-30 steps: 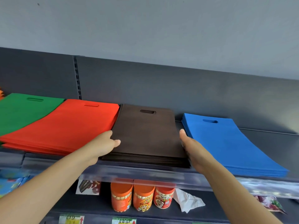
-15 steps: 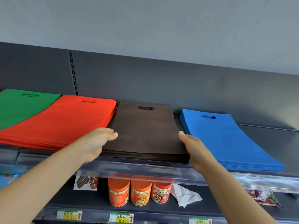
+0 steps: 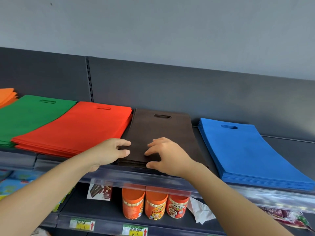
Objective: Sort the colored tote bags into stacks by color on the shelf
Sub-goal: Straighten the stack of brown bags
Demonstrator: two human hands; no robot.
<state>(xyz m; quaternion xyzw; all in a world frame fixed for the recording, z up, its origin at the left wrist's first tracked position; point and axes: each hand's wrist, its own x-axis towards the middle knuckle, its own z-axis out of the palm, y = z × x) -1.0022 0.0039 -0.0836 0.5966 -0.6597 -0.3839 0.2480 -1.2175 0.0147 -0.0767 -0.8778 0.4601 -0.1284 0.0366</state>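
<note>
I have my left hand (image 3: pixel 111 153) and right hand (image 3: pixel 166 156) spread loose on the brown bags (image 3: pixel 162 133), gripping nothing, blue bags (image 3: pixel 247 150) at three o'clock.

It was a shop: a grey metal display shelf (image 3: pixel 119 174) carried yellow-and-green price tags (image 3: pixel 82 223) on its lower edge, with orange snack jars (image 3: pixel 155 202) and stacked bags (image 3: pixel 252 150) set out for sale.

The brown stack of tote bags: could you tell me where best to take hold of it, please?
Probably by its near short edge, from the front. The brown stack lies flat with its handle cutout toward the back wall, and the red stack crowds its left side. Both hands, left and right, are already at that edge.
</note>
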